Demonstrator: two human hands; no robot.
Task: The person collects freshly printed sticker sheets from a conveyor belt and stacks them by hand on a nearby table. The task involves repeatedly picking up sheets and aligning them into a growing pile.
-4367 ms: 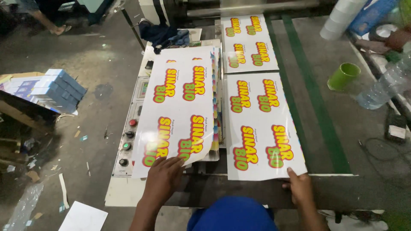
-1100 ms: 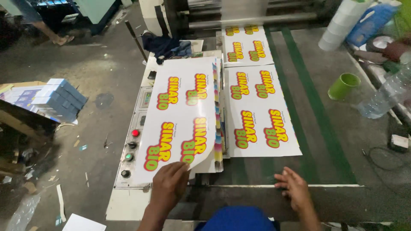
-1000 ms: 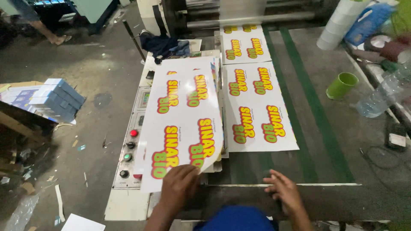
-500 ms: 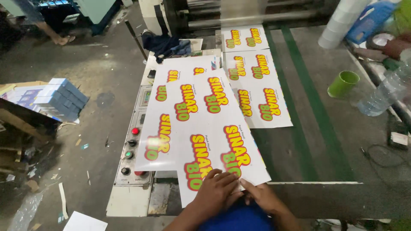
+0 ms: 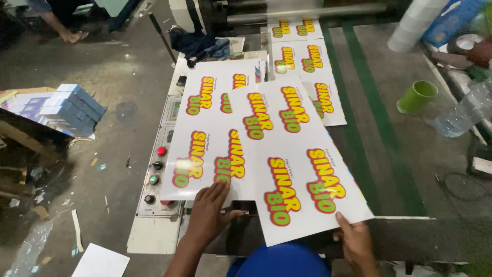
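The dark conveyor bed (image 5: 389,154) with two green stripes carries glossy white printed sheets (image 5: 307,77) in a row. To its left, a stack of the same sheets (image 5: 205,133) sits on the pale machine table (image 5: 154,236), partly covering its button panel (image 5: 156,174).

A printed sheet (image 5: 302,169) lies tilted over the stack (image 5: 210,138) to its left. Farther off lie more sheets (image 5: 302,56). A cup (image 5: 417,96) stands right, a button panel (image 5: 156,174) left.

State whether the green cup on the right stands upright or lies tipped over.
Tipped: the green cup lies on its side on the grey surface, its open mouth facing up-right.
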